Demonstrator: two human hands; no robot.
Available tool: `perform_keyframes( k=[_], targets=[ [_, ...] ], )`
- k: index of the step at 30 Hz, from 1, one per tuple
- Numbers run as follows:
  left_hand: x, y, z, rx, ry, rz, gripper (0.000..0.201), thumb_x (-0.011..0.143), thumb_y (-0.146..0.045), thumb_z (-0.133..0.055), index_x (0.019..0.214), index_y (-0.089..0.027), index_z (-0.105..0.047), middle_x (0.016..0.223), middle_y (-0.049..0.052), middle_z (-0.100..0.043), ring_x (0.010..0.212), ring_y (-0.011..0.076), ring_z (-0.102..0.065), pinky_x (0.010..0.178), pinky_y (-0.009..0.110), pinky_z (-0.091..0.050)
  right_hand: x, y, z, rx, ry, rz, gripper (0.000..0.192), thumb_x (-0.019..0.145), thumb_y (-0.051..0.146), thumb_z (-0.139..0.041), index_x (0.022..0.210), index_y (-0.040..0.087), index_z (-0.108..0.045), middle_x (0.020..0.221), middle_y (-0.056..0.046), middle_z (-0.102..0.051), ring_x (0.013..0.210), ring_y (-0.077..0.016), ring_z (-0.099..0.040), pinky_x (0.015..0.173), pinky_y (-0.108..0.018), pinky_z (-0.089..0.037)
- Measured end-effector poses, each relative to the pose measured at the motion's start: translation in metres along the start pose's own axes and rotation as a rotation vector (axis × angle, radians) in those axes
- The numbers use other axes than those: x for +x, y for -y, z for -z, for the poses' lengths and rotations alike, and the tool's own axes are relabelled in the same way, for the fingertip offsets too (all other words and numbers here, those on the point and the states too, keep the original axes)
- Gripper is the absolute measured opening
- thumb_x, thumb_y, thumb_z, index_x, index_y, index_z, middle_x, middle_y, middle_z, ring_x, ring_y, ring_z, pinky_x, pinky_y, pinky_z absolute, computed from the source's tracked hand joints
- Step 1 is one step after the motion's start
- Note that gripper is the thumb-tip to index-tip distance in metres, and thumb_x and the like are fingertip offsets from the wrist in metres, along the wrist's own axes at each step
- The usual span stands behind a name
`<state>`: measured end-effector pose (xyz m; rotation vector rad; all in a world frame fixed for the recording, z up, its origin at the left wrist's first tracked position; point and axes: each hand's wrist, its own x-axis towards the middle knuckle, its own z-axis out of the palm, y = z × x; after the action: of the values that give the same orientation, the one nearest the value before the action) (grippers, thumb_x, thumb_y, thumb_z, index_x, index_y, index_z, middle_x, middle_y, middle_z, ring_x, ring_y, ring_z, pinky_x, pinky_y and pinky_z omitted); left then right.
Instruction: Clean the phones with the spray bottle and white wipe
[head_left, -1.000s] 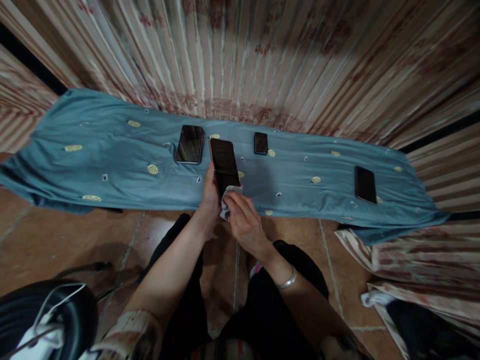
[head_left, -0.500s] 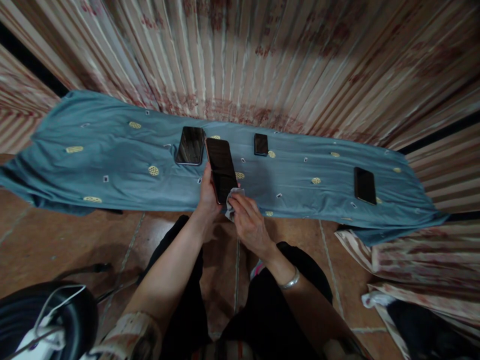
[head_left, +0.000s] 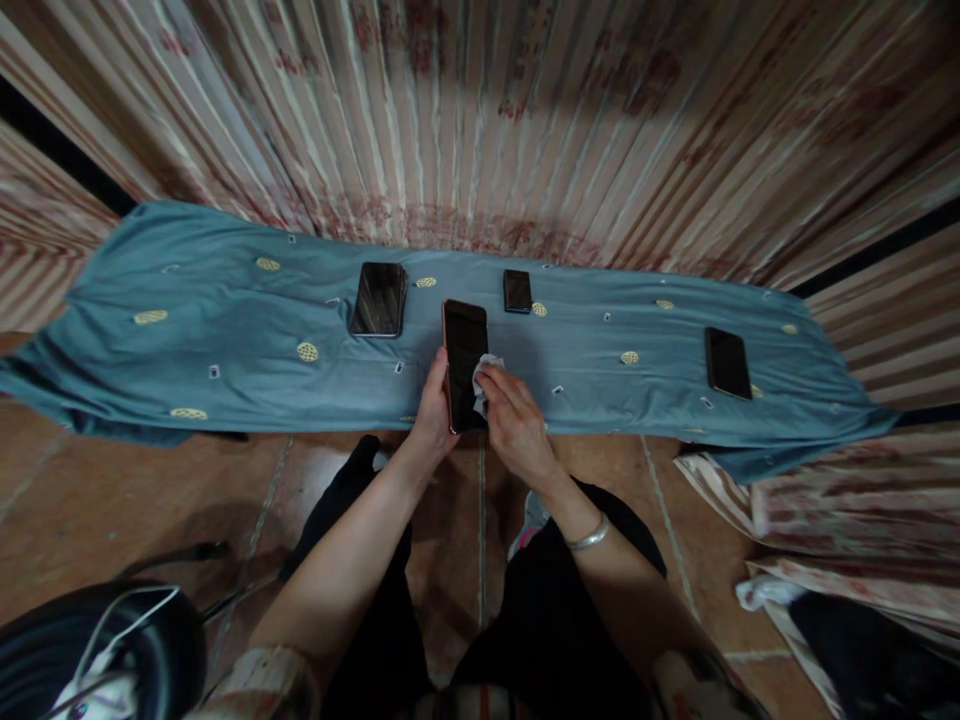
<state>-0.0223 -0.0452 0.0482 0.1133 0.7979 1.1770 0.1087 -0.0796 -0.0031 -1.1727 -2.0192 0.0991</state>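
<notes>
Gripping phone (head_left: 465, 362) by long edge in left hand (head_left: 433, 405), raised above blue cloth (head_left: 225, 340). Pinching white wipe (head_left: 484, 375) in right hand (head_left: 514, 425), pressing against glass. Likely light, rigid, slick, breakable; holding by edges safest.

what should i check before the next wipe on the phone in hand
1. Left hand has a grip on the held phone: ok.
2. Right hand presses the white cloth to the screen: ok.
3. Held phone above the blue sheet, not the tile floor: ok.
4. Three other phones, nearest the small one, lie apart from the hands: ok.
5. Screen free of smears: cannot tell.
</notes>
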Motion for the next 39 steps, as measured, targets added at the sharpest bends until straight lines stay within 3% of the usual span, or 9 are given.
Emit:
perform_keyframes(
  k=[4,13,19,23,28,39],
  targets=[
    [-0.004,0.005,0.003,-0.012,-0.015,0.026,0.045,0.109,-0.042,-0.044,0.099,-0.013,-0.078,0.094,0.009,-0.083,0.103,0.0225,-0.079,0.093,0.03,-0.061,0.008,-0.005,-0.003,0.003,-0.047,0.019,0.049,0.105,0.012,-0.039,0.147,0.019,-0.063,0.144,-0.015,-0.07,0.137,-0.025,-0.064,0.117,-0.049,-0.055],
    [-0.008,0.005,0.01,-0.008,0.034,0.082,0.045,0.106,-0.044,-0.05,0.135,-0.017,-0.073,0.119,0.01,-0.082,0.117,0.0248,-0.076,0.105,0.036,-0.058,0.027,-0.02,-0.016,0.011,-0.058,0.053,0.051,0.106,0.013,-0.04,0.152,0.021,-0.059,0.148,-0.015,-0.067,0.141,-0.0264,-0.06,0.118,-0.052,-0.053],
    [-0.004,0.007,0.015,-0.029,0.031,0.063,0.039,0.103,-0.041,-0.057,0.13,-0.018,-0.074,0.122,0.009,-0.081,0.127,0.0252,-0.072,0.111,0.036,-0.055,0.038,-0.029,-0.019,-0.007,-0.047,0.057,0.051,0.105,0.013,-0.042,0.152,0.021,-0.06,0.147,-0.015,-0.067,0.14,-0.0274,-0.061,0.117,-0.053,-0.055],
    [-0.001,0.002,0.014,-0.016,-0.026,0.085,0.037,0.103,-0.038,-0.056,0.127,-0.015,-0.074,0.119,0.01,-0.081,0.127,0.0238,-0.072,0.11,0.033,-0.056,0.038,-0.013,-0.019,-0.009,-0.059,0.152,0.048,0.105,0.011,-0.042,0.15,0.016,-0.061,0.146,-0.016,-0.068,0.139,-0.027,-0.061,0.116,-0.05,-0.056],
    [-0.004,-0.005,0.013,-0.016,-0.099,0.063,0.031,0.106,-0.033,-0.05,0.116,-0.019,-0.075,0.124,0.009,-0.08,0.132,0.0233,-0.069,0.111,0.034,-0.056,0.039,0.001,-0.018,-0.006,0.045,0.203,0.053,0.105,0.008,-0.042,0.155,0.017,-0.055,0.152,-0.015,-0.065,0.142,-0.026,-0.059,0.119,-0.048,-0.055],
    [-0.018,0.009,0.021,-0.019,-0.025,0.1,0.04,0.108,-0.027,-0.046,0.136,-0.019,-0.072,0.133,0.007,-0.078,0.145,0.022,-0.059,0.119,0.034,-0.049,0.05,-0.006,-0.007,-0.099,0.055,0.167,0.051,0.105,0.011,-0.046,0.155,0.014,-0.056,0.155,-0.016,-0.063,0.141,-0.0281,-0.06,0.122,-0.05,-0.052]
  ],
)
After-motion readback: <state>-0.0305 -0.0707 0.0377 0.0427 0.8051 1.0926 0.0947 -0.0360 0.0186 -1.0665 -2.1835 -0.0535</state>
